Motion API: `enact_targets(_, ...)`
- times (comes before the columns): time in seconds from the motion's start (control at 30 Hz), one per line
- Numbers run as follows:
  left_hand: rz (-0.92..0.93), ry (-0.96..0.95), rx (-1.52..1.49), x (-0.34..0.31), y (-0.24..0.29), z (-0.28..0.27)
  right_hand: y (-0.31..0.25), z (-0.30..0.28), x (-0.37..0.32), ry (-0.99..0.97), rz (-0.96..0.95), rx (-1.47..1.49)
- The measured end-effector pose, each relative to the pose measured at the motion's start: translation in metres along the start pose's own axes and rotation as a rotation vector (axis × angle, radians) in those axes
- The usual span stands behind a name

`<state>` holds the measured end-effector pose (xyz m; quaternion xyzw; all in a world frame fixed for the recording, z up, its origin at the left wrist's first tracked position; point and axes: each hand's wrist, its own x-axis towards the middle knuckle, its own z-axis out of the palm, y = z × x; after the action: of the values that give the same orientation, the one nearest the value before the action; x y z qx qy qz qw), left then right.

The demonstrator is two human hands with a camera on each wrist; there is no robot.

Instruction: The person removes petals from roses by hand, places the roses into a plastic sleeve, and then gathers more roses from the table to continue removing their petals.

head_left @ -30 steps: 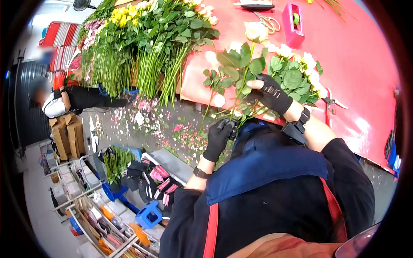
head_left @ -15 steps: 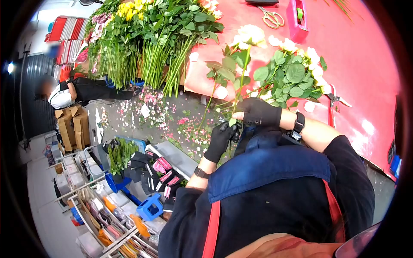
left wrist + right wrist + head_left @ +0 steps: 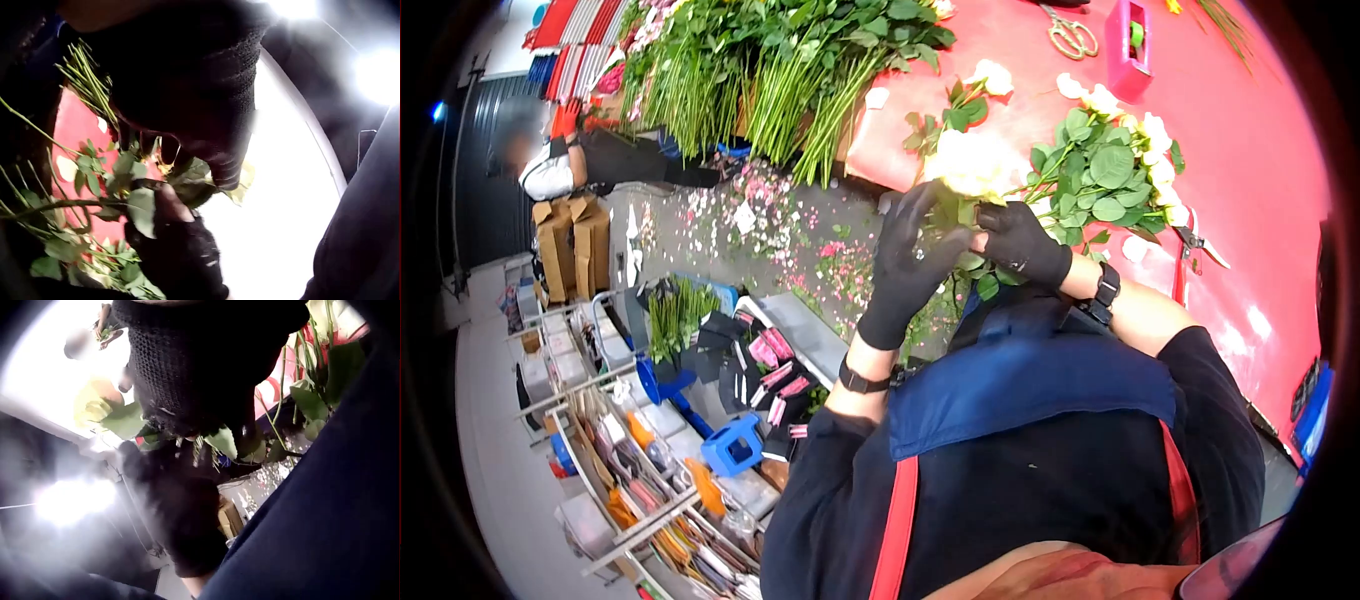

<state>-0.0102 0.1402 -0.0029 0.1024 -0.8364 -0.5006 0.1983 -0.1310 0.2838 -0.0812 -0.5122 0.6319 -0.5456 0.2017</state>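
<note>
Head view: one white rose (image 3: 975,165) up between my two hands, bloom just beyond the fingers, over the near edge of the red bench (image 3: 1240,170). Left hand (image 3: 908,258) is on its left, fingers and thumb spread apart beside the bloom; actual contact, can't tell. Right hand (image 3: 1030,245) is close in on the other side, thumb and fingers pinching just under the bloom. Stem hidden here, so no axis from this camera. Bunch of roses (image 3: 1112,172) lies on the bench just past the right hand.

Left wrist view: stem (image 3: 69,203) runs nearly level from the left edge into the right hand's pinch, broad leaf (image 3: 142,214) beside the thumb. Left hand's fingers point down from the top, crosswise to that line. Can't make out the bloom; too much glare.

Right wrist view: right hand above, left below, close together. Bloom is off to the left of the fingers, a green leaf between. Fingertips mostly lost in shadow.

My call: it turns on the stem's line. Right hand anchors it below the bloom; left looks the freer one, nearer the petals and square across the long axis.
</note>
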Motion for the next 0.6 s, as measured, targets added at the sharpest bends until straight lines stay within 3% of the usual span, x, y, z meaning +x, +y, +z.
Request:
enact_targets(0.07, -0.013, -0.051, 0.029, 0.006, 0.003, 0.002, -0.002, 0.015, -0.003, 0.103, 0.187, 0.410)
enact_targets(0.1, -0.086, -0.053, -0.042, 0.004, 0.002, 0.003, 0.000, 0.016, -0.006, 0.061, 0.249, 0.499)
enact_targets(0.17, -0.226, -0.056, -0.187, 0.000, 0.001, 0.007, 0.003, 0.013, -0.009, 0.017, 0.241, 0.435)
enact_targets(0.23, -0.220, -0.029, -0.256, 0.000, 0.006, 0.011, -0.022, -0.014, -0.001, 0.003, 0.151, 0.064)
enact_targets(0.27, -0.217, -0.017, -0.292, 0.000, 0.010, 0.012, -0.049, -0.033, 0.004, 0.018, 0.221, -0.032)
enact_targets(0.33, -0.205, -0.012, -0.276, 0.002, 0.012, 0.012, -0.053, -0.051, 0.003, 0.139, 0.103, -0.123)
enact_targets(0.4, -0.219, -0.002, -0.241, 0.000, 0.012, 0.014, -0.063, -0.054, 0.011, 0.366, -0.016, -0.076)
enact_targets(0.47, -0.257, 0.008, -0.186, -0.003, 0.013, 0.017, -0.073, -0.059, 0.015, 0.306, -0.032, -0.149)
enact_targets(0.6, -0.141, 0.015, -0.074, -0.002, 0.005, 0.021, -0.064, -0.049, 0.012, 0.319, -0.076, -0.142)
